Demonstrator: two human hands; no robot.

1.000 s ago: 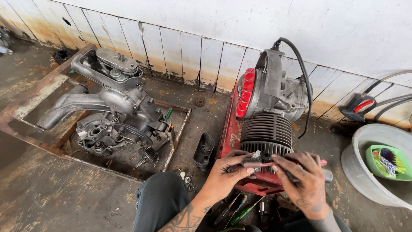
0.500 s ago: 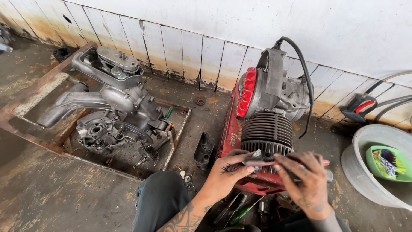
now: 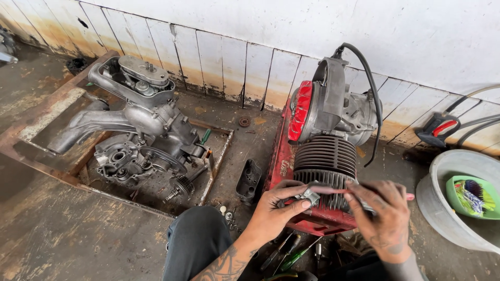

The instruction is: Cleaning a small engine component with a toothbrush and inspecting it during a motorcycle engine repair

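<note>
While I look down over my knees, my left hand pinches a small grey metal part between thumb and fingertips, fingers curled tight on it. My right hand is half closed around a thin tool whose tip meets that part. Both hands sit just in front of the finned cylinder of the engine on the red stand. To the far left a second stripped engine lies in a rusty tray. A grey basin sits at the right.
</note>
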